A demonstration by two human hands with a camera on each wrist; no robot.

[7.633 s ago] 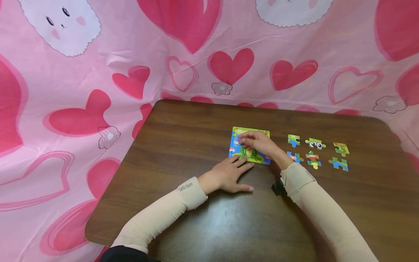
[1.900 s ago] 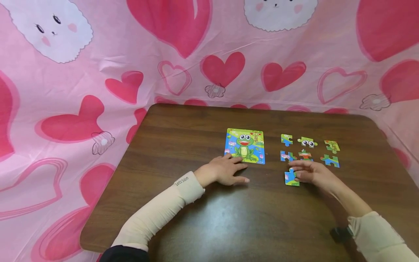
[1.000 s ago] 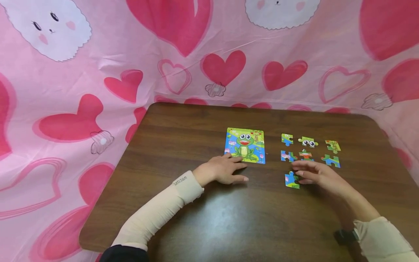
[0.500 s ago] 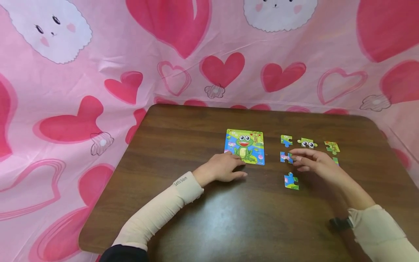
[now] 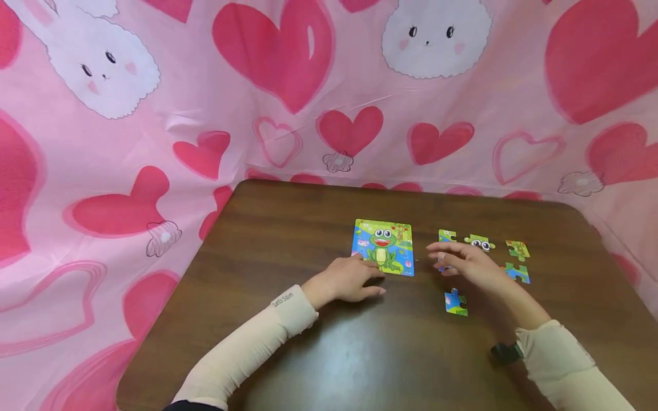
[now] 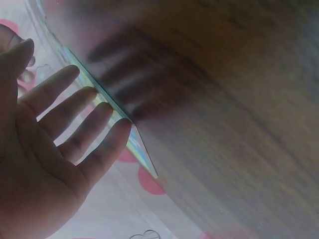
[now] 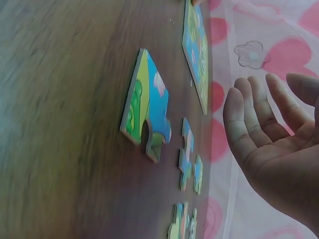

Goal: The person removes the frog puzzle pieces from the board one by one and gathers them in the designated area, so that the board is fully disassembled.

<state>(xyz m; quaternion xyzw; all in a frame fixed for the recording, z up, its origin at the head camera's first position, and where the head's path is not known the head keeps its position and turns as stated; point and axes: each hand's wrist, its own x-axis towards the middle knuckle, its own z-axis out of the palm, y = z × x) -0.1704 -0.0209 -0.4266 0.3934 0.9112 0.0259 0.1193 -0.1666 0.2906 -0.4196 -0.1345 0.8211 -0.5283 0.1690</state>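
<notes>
My left hand [image 5: 349, 279] lies with fingers extended, fingertips on the near edge of a square frog picture board [image 5: 382, 245]. Over the loose puzzle pieces my right hand [image 5: 465, 264] hovers, fingers relaxed; its palm shows bare in the right wrist view. A blue-green corner puzzle piece [image 5: 454, 303] lies on the table just nearer than that hand. Beyond the hand are a flower-corner piece [image 5: 446, 234], a piece with frog eyes [image 5: 480, 244] and a tree piece [image 5: 517, 249]. To its right sits a blue-and-green piece [image 5: 519, 273]. The hand hides the middle pieces in the head view.
The brown wooden table [image 5: 288, 228] has rounded corners and meets a pink heart-patterned cloth [image 5: 288, 68] at the back and left. A dark strap [image 5: 506, 353] sits at the right wrist, beside a beige sleeve [image 5: 560, 357].
Earlier my right hand was above the frog board, then placed the corner piece below the others. It has since let go and risen up and left. The left hand stays put; the head view tilts upward.
</notes>
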